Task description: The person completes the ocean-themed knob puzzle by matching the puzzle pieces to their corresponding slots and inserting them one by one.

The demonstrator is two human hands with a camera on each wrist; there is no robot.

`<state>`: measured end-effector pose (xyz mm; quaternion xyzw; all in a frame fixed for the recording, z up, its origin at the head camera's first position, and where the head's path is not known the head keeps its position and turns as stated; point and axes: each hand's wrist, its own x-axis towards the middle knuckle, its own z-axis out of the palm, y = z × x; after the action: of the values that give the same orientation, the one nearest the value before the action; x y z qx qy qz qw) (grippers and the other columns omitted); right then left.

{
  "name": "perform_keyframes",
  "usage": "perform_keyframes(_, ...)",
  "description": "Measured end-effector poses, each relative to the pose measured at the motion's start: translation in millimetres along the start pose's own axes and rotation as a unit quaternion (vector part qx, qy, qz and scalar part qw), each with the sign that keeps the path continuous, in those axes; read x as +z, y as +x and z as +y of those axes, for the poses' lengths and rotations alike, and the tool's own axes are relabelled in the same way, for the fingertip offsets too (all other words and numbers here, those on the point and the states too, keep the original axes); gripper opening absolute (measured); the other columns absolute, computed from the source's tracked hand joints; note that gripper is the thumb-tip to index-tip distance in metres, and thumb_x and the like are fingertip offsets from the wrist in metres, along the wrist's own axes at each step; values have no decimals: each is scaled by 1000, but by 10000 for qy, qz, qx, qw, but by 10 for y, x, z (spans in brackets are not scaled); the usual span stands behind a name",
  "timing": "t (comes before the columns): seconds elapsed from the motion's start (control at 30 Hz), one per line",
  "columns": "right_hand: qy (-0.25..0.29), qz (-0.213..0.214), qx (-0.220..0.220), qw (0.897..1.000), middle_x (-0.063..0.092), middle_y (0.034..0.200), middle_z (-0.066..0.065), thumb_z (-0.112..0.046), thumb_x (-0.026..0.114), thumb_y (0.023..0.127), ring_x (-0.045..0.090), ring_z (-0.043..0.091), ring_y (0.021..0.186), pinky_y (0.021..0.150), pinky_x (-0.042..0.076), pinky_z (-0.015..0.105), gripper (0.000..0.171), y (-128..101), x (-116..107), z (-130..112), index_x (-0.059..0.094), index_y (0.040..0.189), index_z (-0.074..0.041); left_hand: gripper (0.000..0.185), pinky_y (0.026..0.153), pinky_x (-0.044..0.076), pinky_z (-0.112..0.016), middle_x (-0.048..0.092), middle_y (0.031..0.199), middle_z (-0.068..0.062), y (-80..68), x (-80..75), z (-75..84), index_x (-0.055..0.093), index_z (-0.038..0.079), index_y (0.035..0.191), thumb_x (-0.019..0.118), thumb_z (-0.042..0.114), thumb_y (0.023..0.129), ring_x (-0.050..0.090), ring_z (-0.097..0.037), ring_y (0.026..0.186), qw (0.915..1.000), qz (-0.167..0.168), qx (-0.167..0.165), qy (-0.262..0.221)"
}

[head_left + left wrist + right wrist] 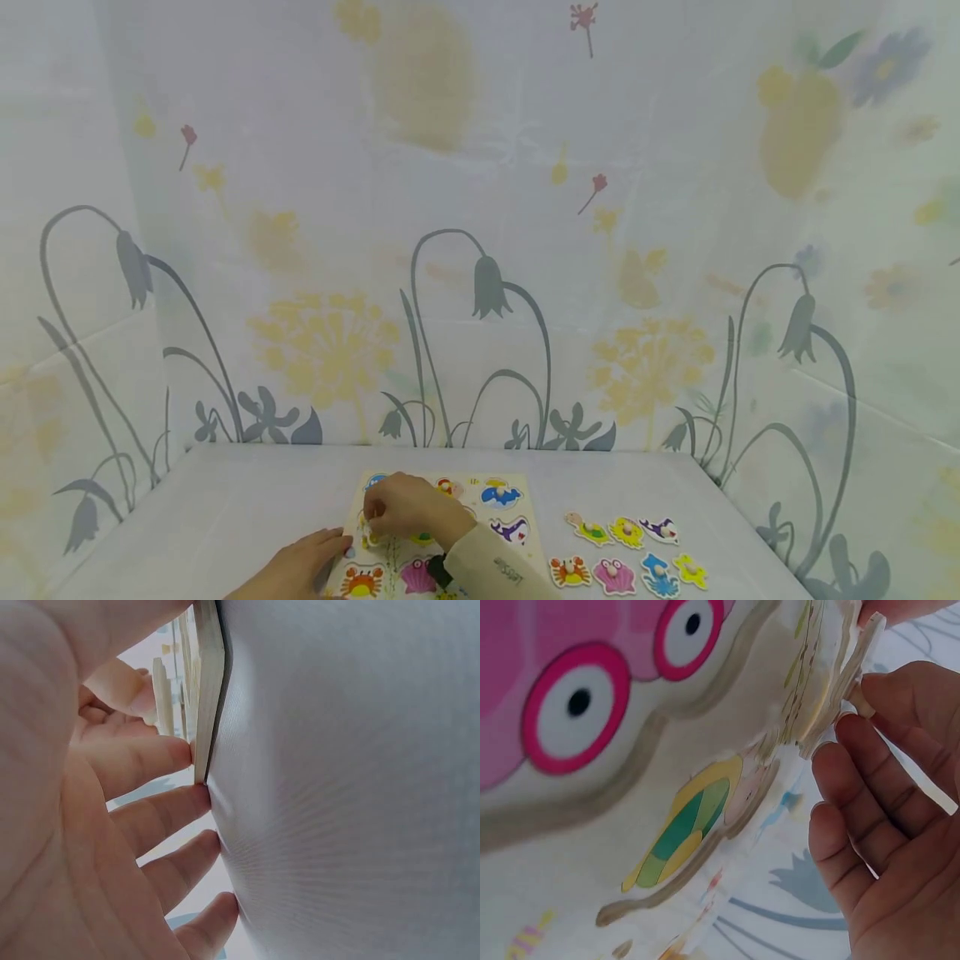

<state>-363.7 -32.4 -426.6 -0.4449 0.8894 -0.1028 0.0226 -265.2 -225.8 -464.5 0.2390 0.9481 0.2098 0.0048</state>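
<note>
A wooden puzzle board (523,510) with sea-animal pictures lies at the near edge of the table. My right hand (369,521), in a beige sleeve, reaches across the board's left part and pinches the peg of a small puzzle piece (857,660) between thumb and fingers (870,686). That piece stands tilted just above the board (705,750). My left hand (330,542) lies flat on the table, its straight fingertips (180,754) pressed against the board's left edge (208,690). A crab piece (362,581) and a pink shell piece (417,575) sit in the board.
Several loose animal pieces lie right of the board, among them a yellow one (626,531), a pink shell (613,575) and a blue one (660,575). Flower-printed cloth covers the table (247,500) and the walls behind and at both sides.
</note>
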Motion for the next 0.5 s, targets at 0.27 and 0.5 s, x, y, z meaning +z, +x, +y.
perform_keyframes(0.27,-112,29,143,9998,53,73,-19,-25,73,82,46,-4,67,56,39,14,6,82,31,-76,67,80,-25,74,87,49,-58,55,126,-24,9,17,-21,57,-4,124,74,51,76,51,-47,113,9998,105,100,163)
perform_keyframes(0.5,-391,17,287,9988,53,76,-18,-26,72,84,46,-3,68,58,40,14,6,117,45,-92,67,81,-27,76,86,49,-59,54,127,-25,10,27,-33,56,-3,125,75,51,75,51,-47,112,9998,98,75,148)
